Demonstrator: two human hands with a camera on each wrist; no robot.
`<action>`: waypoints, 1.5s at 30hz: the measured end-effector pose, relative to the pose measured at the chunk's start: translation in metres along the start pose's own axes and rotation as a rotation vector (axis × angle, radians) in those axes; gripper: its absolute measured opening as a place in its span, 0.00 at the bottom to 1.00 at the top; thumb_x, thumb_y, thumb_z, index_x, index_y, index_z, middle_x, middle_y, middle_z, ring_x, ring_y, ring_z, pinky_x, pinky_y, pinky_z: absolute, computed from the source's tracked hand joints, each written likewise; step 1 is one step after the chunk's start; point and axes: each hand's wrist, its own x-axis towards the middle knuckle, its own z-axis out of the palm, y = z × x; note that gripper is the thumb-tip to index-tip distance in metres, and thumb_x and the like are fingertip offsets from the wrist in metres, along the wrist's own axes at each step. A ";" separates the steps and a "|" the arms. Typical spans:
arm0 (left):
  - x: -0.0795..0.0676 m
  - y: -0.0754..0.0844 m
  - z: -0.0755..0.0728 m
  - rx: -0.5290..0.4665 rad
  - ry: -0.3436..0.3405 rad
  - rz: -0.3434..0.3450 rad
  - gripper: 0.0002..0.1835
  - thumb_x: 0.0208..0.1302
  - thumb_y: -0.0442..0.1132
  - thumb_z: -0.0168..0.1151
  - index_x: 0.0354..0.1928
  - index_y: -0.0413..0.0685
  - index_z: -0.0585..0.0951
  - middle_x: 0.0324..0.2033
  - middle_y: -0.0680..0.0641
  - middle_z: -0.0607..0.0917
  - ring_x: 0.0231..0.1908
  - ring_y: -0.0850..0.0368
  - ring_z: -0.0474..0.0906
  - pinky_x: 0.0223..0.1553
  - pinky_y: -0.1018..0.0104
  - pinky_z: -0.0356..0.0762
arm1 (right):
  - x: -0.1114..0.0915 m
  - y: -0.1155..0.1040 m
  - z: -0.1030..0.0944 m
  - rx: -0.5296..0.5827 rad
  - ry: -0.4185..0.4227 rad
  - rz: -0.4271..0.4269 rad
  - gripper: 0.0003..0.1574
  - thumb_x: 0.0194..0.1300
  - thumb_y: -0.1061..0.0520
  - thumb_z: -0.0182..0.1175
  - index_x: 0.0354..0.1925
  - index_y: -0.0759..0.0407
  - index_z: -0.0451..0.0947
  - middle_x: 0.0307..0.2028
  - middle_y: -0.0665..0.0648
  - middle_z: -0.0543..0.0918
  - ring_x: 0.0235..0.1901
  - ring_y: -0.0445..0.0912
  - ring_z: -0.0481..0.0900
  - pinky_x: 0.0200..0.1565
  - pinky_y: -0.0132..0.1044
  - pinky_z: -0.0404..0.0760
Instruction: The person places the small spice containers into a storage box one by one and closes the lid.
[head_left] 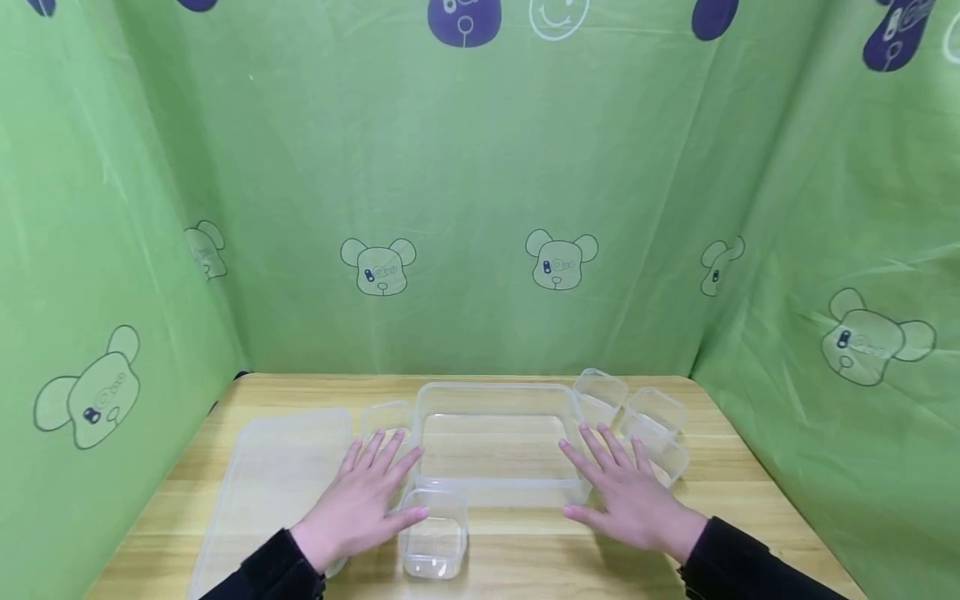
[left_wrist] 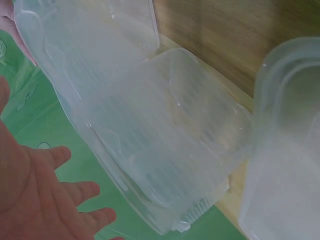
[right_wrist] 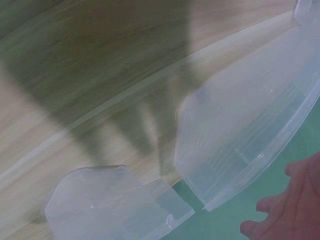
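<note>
A large clear plastic container (head_left: 498,483) stands in the middle of the wooden table. My left hand (head_left: 365,504), fingers spread, is palm down near its left side, partly over a small clear container (head_left: 435,550). Another small container (head_left: 386,410) is partly hidden behind that hand's fingertips. To the right, my right hand (head_left: 630,500) is also palm down with fingers spread and holds nothing. Just beyond it sit several small clear containers (head_left: 671,461). In the left wrist view, the left hand (left_wrist: 45,195) is apart from the clear plastic; in the right wrist view, the right hand (right_wrist: 290,210) is too.
A large translucent lid (head_left: 273,475) lies flat at the left of the table (head_left: 735,533), partly under the left forearm. Green cloth (head_left: 480,167) with bear prints walls off the back and both sides.
</note>
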 end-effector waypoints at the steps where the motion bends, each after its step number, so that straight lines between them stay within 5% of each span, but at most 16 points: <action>1: 0.001 0.000 0.000 0.001 -0.001 0.000 0.41 0.69 0.67 0.52 0.76 0.52 0.62 0.75 0.38 0.56 0.73 0.32 0.50 0.71 0.34 0.41 | 0.001 -0.001 0.000 0.000 -0.005 0.002 0.51 0.65 0.27 0.56 0.76 0.50 0.59 0.76 0.66 0.53 0.74 0.68 0.48 0.66 0.76 0.42; 30: 0.019 0.014 0.012 0.002 -0.057 0.043 0.44 0.68 0.73 0.42 0.76 0.53 0.62 0.76 0.38 0.55 0.74 0.33 0.51 0.71 0.34 0.44 | 0.015 -0.010 0.015 -0.021 -0.071 -0.026 0.50 0.67 0.29 0.55 0.77 0.49 0.56 0.76 0.65 0.50 0.74 0.67 0.50 0.69 0.69 0.47; 45: 0.025 0.025 0.013 -0.001 -0.075 0.079 0.42 0.69 0.71 0.45 0.74 0.51 0.65 0.74 0.36 0.59 0.73 0.32 0.53 0.72 0.36 0.46 | 0.018 -0.016 0.015 0.019 -0.120 -0.064 0.51 0.69 0.29 0.52 0.78 0.51 0.53 0.76 0.67 0.49 0.75 0.66 0.46 0.72 0.61 0.50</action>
